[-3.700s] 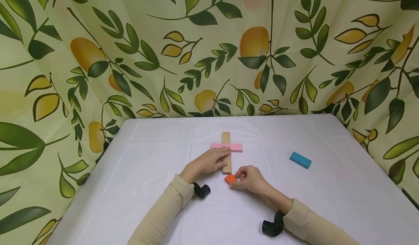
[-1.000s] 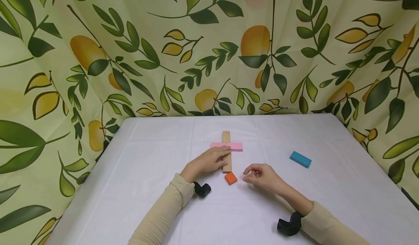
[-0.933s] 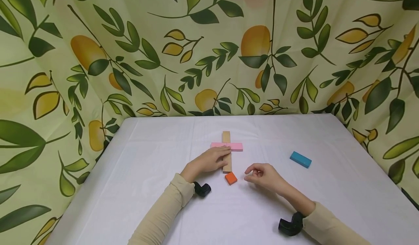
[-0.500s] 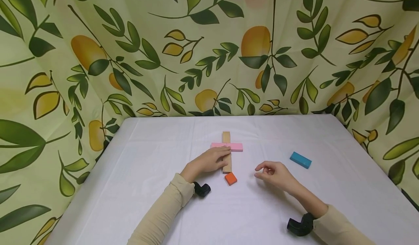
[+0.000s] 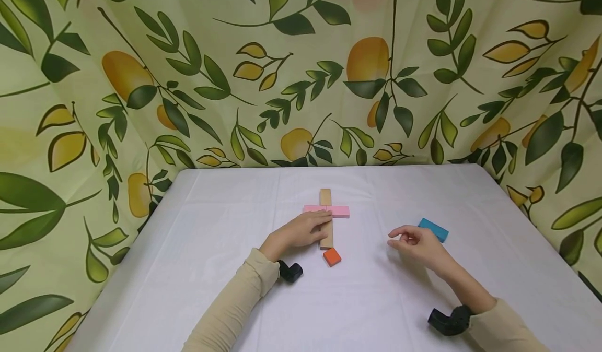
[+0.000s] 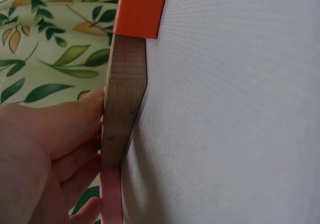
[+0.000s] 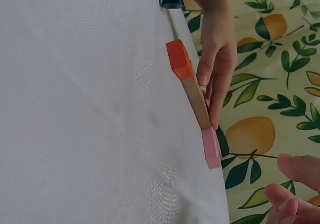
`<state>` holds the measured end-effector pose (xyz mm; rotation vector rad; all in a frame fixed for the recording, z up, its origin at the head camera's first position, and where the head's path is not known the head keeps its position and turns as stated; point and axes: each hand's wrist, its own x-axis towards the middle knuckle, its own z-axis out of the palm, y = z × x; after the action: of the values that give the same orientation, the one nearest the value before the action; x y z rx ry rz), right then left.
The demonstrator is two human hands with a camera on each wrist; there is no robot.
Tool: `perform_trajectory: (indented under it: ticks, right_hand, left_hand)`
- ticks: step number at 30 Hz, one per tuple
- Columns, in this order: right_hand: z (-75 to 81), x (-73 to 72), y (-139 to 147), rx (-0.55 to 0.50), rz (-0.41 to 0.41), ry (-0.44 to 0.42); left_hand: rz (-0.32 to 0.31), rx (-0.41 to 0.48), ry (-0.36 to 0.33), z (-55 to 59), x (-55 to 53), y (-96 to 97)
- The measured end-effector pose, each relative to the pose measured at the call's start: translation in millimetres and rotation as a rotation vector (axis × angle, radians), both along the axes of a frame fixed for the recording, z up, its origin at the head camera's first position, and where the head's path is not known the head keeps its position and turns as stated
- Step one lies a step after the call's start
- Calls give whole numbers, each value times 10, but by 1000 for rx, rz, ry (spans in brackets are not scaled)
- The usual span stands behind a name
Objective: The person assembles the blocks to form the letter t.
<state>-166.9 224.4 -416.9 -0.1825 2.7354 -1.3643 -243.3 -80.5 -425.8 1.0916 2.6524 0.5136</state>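
Note:
My left hand (image 5: 298,231) rests on a cross of flat blocks, its fingertips over the near wooden block (image 5: 326,241) and the pink blocks (image 5: 340,211). Beyond them lies another wooden block (image 5: 325,196). In the left wrist view, the thumb touches the top of the wooden block (image 6: 122,98). An orange block (image 5: 332,257) sits turned at a slant by the cross's near end. Over the table on the right, my right hand (image 5: 420,245) has its fingers loosely bent with nothing between them. It partly covers a blue block (image 5: 435,228) lying beyond it.
A white cloth (image 5: 226,200) covers the table. Behind and at the sides hangs a curtain (image 5: 188,80) patterned with leaves and fruit. Black wrist-worn devices (image 5: 450,321) sit at both cuffs.
My right hand has let go of the orange block and moved right, to near the blue block. The left hand has stayed on the cross; the blocks lie as before.

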Motion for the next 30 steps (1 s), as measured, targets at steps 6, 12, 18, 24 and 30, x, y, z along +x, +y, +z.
perform_trajectory:
  ticks: [6,12,18,24,30]
  right_hand:
    - [10,7,124,-1,-19,-6]
    - [6,-17,273,17,-50,12]
    - [-17,-41,390,25,-58,20]
    - [-10,-56,496,53,-71,52]
    - [4,-62,622,44,-91,54]
  left_hand:
    - [1,3,5,16,12,11]
    - [8,5,-3,24,19,29]
    - [3,4,7,7,14,26]
    - [4,11,11,13,24,15]
    - [-1,12,15,7,18,14]
